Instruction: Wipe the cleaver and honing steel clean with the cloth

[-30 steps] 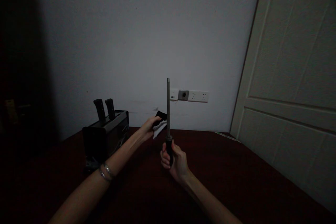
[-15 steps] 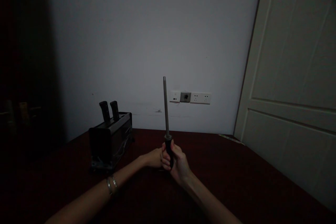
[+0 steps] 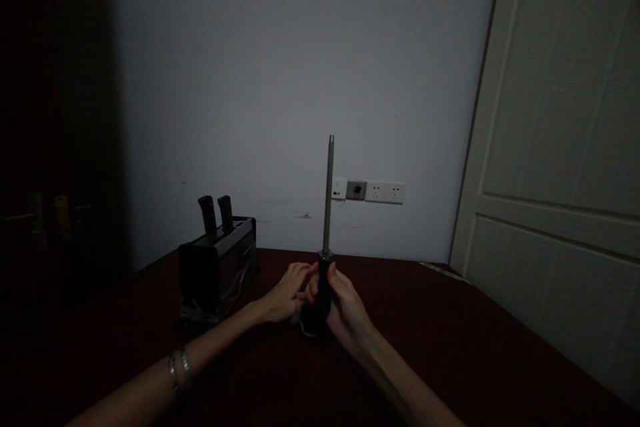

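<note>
My right hand (image 3: pixel 347 310) is closed around the black handle of a sharpening steel (image 3: pixel 327 207). The grey rod points almost straight up, with its bright tip in front of the wall. Just to the left, my left hand (image 3: pixel 283 293) has its fingers stretched out, their tips close to the handle and partly behind my right hand. Below the hands a small dark object with a pale rim (image 3: pixel 309 325) shows on the dark red table (image 3: pixel 260 380); its kind cannot be made out.
To the left stands a black knife block (image 3: pixel 200 280) with two black-handled knives (image 3: pixel 217 213) in its top. A row of wall sockets (image 3: pixel 380 192) sits behind the steel. A pale panelled door (image 3: pixel 560 213) rises on the right, and a strip (image 3: pixel 444 271) lies near the table's back edge.
The steel and my right hand have shifted slightly right, and the rod now leans a little right. My left hand has drawn left and its fingers have straightened, uncovering the small dark object.
</note>
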The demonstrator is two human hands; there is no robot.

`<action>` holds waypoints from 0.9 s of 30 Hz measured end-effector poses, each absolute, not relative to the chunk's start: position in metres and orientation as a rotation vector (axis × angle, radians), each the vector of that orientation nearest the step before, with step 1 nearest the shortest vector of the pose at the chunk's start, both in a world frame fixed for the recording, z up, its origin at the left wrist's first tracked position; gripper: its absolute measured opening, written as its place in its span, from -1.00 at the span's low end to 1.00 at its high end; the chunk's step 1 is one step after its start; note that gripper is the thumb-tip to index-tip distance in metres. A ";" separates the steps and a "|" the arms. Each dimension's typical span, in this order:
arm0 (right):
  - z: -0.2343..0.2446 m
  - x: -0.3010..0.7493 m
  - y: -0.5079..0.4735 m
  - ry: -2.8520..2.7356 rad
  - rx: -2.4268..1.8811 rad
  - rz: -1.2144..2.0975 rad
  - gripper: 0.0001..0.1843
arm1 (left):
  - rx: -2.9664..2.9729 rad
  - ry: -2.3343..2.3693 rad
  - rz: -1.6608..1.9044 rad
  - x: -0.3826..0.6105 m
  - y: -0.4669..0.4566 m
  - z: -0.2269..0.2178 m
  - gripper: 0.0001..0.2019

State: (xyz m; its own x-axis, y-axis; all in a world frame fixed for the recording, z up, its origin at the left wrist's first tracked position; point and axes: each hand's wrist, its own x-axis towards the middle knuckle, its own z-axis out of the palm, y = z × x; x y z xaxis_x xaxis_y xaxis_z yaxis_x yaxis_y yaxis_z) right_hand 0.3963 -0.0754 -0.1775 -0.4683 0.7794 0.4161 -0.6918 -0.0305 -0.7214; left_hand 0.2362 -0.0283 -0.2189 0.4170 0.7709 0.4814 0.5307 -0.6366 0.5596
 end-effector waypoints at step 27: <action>-0.106 0.404 -0.125 -1.550 -0.125 1.484 -0.66 | 3.358 1.086 2.119 0.260 -0.157 -0.150 -0.66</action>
